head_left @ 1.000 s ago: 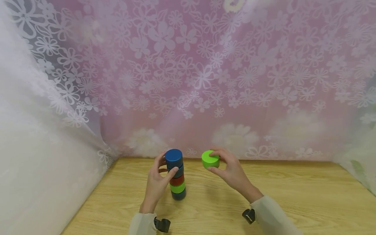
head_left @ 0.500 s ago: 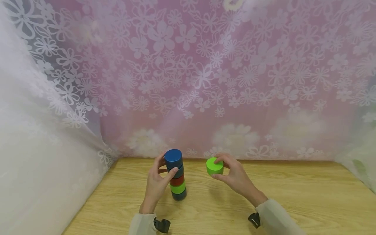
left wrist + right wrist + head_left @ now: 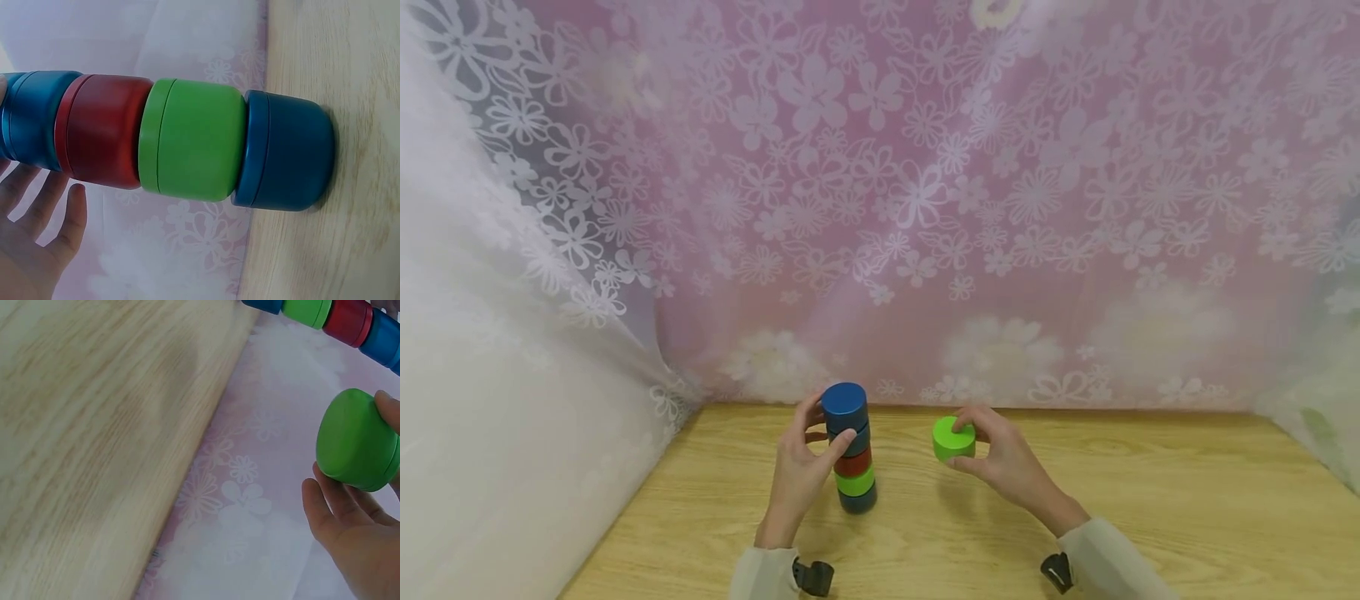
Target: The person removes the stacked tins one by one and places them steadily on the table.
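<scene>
An upright stack of small round lidded tins stands on the wooden table, left of centre in the head view. From the top it runs blue tin [image 3: 845, 406], another blue one, red tin [image 3: 103, 131], green tin [image 3: 194, 139] and dark blue tin [image 3: 292, 151]. My left hand [image 3: 799, 471] holds the stack's upper part, the thumb lying across the second blue tin. To the right, my right hand [image 3: 1009, 460] grips a separate green tin [image 3: 353, 440] between thumb and fingers. That tin hangs above the table, apart from the stack. Some left fingers are hidden behind the tins.
The wood-grain table [image 3: 1150, 483] ends at a pink and white flowered curtain [image 3: 925, 208] close behind the tins. A pale sheet [image 3: 497, 400] hangs along the left side. Each wrist carries a small black camera.
My right hand has moved to the right and down with the green tin, away from the stack. The left hand and the stack have hardly moved.
</scene>
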`<state>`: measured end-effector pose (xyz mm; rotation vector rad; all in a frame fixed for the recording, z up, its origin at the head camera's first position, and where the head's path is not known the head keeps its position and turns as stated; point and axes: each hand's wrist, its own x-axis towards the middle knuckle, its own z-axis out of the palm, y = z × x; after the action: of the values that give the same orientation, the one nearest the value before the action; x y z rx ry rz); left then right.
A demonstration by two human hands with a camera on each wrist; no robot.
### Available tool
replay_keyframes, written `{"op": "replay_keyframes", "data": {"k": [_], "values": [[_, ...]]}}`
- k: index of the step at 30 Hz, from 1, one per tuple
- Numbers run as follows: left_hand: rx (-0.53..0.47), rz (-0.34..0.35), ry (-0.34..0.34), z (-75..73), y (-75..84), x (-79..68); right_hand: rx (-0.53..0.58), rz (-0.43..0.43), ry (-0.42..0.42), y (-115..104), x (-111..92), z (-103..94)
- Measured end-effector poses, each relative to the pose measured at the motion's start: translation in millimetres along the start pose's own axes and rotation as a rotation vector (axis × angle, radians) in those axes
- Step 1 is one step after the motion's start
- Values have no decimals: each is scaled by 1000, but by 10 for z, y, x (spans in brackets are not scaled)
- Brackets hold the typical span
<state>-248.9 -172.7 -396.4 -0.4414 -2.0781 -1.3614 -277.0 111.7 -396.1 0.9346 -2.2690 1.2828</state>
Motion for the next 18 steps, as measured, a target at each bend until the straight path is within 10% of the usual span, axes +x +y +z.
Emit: {"op": "replay_keyframes", "data": {"k": [18], "values": [[1, 4, -1, 7, -26, 13, -48, 122, -166, 106, -69, 35]]}}
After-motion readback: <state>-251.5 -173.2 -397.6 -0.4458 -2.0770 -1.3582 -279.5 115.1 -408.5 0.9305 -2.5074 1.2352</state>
